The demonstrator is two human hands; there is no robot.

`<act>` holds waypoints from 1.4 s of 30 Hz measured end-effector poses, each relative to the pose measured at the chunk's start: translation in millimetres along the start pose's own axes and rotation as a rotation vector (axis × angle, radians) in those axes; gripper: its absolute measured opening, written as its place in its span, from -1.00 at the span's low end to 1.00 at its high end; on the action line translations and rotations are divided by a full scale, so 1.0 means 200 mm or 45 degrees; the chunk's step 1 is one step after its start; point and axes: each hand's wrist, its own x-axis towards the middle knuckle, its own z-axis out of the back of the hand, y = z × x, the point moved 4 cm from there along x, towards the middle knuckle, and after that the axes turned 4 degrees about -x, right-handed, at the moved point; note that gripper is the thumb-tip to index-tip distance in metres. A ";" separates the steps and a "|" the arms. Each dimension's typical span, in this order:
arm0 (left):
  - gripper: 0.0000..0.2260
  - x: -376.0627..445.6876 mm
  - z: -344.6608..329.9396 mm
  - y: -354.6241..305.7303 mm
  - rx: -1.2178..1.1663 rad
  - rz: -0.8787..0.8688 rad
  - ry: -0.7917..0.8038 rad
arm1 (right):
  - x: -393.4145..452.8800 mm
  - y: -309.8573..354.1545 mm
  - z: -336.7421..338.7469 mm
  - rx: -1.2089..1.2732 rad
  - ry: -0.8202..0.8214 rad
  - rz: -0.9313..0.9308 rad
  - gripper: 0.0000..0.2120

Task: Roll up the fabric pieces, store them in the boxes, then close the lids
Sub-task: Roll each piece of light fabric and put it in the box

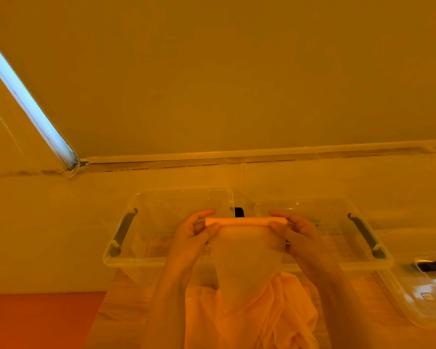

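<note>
A sheer pale fabric piece (247, 258) hangs in front of me, its top edge wound into a thin roll (246, 221). My left hand (196, 230) pinches the roll's left end and my right hand (291, 229) pinches its right end, both held above two clear plastic boxes. The left box (121, 260) and the right box (378, 263) stand side by side, open, with dark grey handles. The fabric's lower part trails down onto a loose heap of orange fabric (257, 313) near me.
A clear lid (413, 298) with a dark handle lies at the right, beside the right box. The boxes stand on a pale surface against a wall. An orange surface (40, 321) shows at the lower left. A bright light strip (28, 102) runs up the left corner.
</note>
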 end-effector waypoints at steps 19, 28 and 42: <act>-0.88 -0.02 -0.03 -0.03 0.072 -0.142 0.004 | -0.02 0.04 0.00 0.034 0.013 0.184 -0.91; -0.83 -0.01 -0.02 -0.02 0.046 -0.076 0.057 | -0.03 0.03 0.04 0.062 0.104 0.117 -0.78; -0.94 -0.03 -0.04 -0.02 0.073 -0.121 0.068 | -0.03 0.04 0.03 0.011 0.061 0.108 -0.85</act>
